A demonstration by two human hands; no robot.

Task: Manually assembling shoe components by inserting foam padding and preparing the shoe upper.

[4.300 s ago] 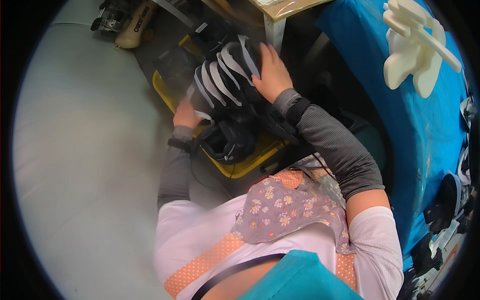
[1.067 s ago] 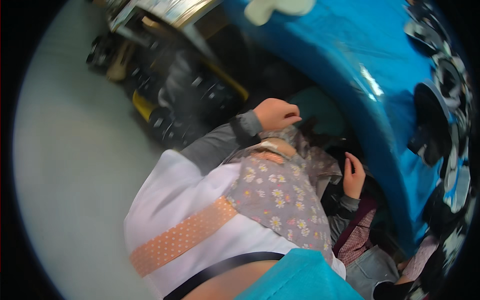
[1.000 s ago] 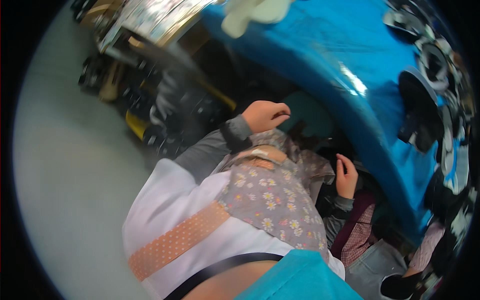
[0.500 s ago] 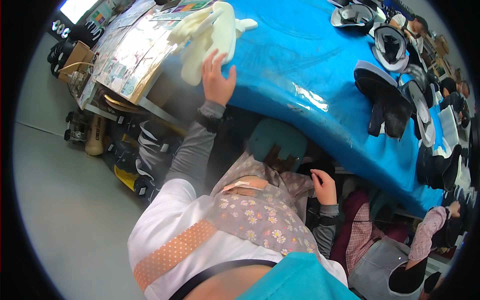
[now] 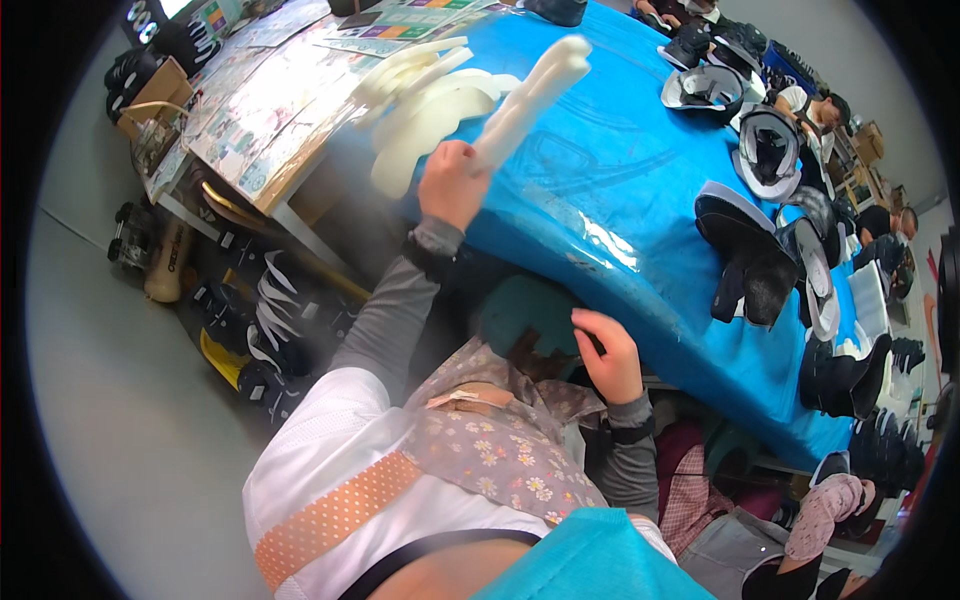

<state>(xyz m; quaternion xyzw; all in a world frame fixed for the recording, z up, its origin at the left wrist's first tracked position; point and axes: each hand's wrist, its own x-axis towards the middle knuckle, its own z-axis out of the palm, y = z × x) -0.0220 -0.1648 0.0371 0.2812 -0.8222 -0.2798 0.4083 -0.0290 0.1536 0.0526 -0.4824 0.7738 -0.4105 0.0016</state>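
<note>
My left hand (image 5: 455,187) is closed round the lower end of a cream insole-shaped foam piece (image 5: 532,98), which it holds tilted up above the blue table cover. The piece is blurred, and I cannot tell whether it is one layer or two. Just left of that hand lies a loose pile of similar cream foam pieces (image 5: 425,112), partly over the table edge. My right hand (image 5: 610,358) hovers in front of the table's near edge, above my lap, with thumb and forefinger apart and nothing seen in it.
The blue-covered table (image 5: 600,150) carries several dark shoes and boots (image 5: 745,260) along its right side. At left stands a paper-covered desk (image 5: 270,120), with shoe parts (image 5: 270,310) stacked below. A co-worker's lace sleeve (image 5: 825,510) shows at lower right; more people sit far right.
My left hand has closed on a cream foam piece and lifted it rightward, away from the pile. My right hand has risen a little from my lap. The view has shifted slightly.
</note>
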